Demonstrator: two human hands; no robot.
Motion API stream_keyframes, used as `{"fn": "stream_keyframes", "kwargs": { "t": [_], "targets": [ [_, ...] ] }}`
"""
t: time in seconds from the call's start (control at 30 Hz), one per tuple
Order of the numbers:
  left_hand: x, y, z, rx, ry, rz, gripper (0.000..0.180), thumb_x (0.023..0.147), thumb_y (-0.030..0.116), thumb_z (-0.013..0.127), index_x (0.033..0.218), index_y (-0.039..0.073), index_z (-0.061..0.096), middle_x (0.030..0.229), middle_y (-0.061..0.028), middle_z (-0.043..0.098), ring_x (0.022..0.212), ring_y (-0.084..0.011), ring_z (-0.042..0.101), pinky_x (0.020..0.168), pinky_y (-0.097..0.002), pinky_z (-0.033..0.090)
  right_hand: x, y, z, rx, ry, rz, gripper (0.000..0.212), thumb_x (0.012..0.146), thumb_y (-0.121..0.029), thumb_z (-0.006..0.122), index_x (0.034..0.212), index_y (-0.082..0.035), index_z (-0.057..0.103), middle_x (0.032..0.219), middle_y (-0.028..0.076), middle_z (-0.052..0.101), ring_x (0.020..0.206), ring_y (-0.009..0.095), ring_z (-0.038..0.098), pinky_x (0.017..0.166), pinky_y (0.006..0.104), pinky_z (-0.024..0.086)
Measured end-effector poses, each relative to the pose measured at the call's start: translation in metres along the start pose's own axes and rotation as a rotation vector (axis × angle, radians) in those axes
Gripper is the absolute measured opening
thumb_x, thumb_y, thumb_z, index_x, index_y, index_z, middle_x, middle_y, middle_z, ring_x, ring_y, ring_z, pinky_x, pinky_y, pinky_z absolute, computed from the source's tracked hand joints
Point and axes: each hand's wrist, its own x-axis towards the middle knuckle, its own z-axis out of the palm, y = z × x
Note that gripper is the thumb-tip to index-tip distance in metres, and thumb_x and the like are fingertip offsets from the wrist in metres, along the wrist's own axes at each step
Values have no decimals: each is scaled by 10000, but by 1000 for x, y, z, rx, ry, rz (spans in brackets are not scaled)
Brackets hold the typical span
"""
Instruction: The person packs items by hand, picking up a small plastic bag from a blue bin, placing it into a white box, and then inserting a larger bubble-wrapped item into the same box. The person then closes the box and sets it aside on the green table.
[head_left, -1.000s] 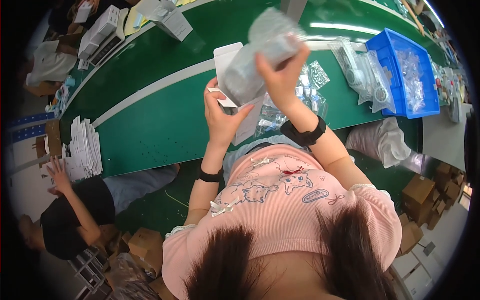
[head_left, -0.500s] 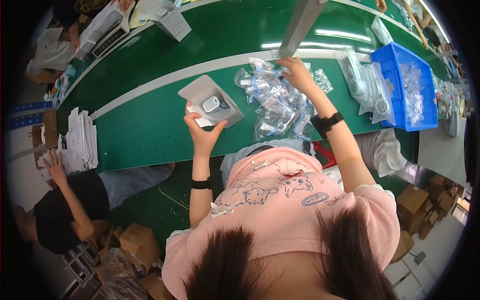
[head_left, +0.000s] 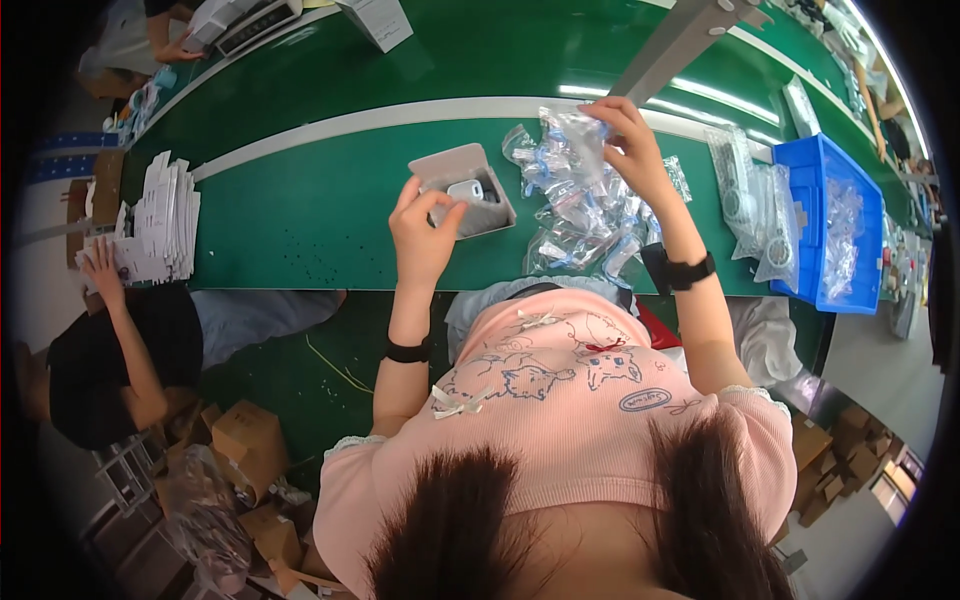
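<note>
Apparently to keep it steady, the left hand [head_left: 425,230] grips an open box [head_left: 488,218] at eleven o'clock while the right hand [head_left: 638,150] pinches a clear bag [head_left: 578,130] near twelve.

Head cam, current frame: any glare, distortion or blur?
Head view: bright streaks glare off the far green table; highlights speckle the clear bags under the right hand; the white rail bows and the corners go black; the left hand looks fairly sharp, while small things along the far-right rim are hard to make out.
</note>
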Motion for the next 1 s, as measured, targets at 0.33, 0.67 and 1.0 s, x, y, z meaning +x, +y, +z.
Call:
{"fn": "stream_keyframes", "kwargs": {
  "t": [0.33, 0.67, 1.0],
  "targets": [
    [12, 1, 6, -155, -15, -259, 167, 627, 89, 709, 651, -11, 578, 553, -49, 515, 497, -88, 426, 447, -249, 332, 6, -93, 48, -322, -485, -583, 231, 665, -144, 660, 874, -85, 579, 860, 43, 540, 687, 223, 562, 624, 314, 460],
    [10, -12, 12, -133, 84, -164, 136, 658, 84, 694, 659, -10, 596, 552, -11, 524, 492, -63, 399, 451, -235, 312, -10, -60, 84, -579, -424, -705, 293, 667, -172, 651, 930, -60, 586, 1093, 83, 485, 1068, 276, 421, 933, 441, 336],
    [111, -3, 11, -555, 312, -88, 105, 671, 14, 695, 655, -19, 596, 628, 30, 518, 571, -46, 401, 519, -204, 289, -60, -12, 20, -267, 250, -62, 351, 729, -21, 600, 1074, -46, 544, 1113, 150, 489, 1048, 318, 465, 901, 354, 365]
  ]
}}
